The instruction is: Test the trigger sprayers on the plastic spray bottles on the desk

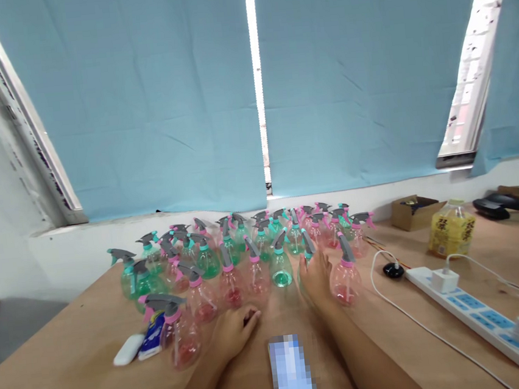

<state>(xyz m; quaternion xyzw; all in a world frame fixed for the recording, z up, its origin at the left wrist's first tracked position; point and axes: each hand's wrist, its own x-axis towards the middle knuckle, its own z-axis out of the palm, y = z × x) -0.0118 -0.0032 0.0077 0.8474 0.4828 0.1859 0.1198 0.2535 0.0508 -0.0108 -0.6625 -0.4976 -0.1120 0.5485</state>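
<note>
Many spray bottles stand on the table, pink and green, with grey trigger heads. My right hand [317,276] is closed around a green spray bottle [308,245], whose lower body is mostly hidden by the fingers. Just right of it is a pink spray bottle [345,284]; on its left stands another green spray bottle [281,269] with some liquid in it. My left hand [236,331] rests on the table with its fingers curled in, and no object shows in it. Nearest to it are a pink spray bottle [230,286] and a front pink spray bottle [184,339].
A phone [292,372] lies between my forearms. At left are a white rounded object [128,349] and a blue packet [152,336]. To the right are a power strip [478,320] with cables, a black disc [393,270], a yellow-labelled jug [451,229] and a cardboard box [410,213].
</note>
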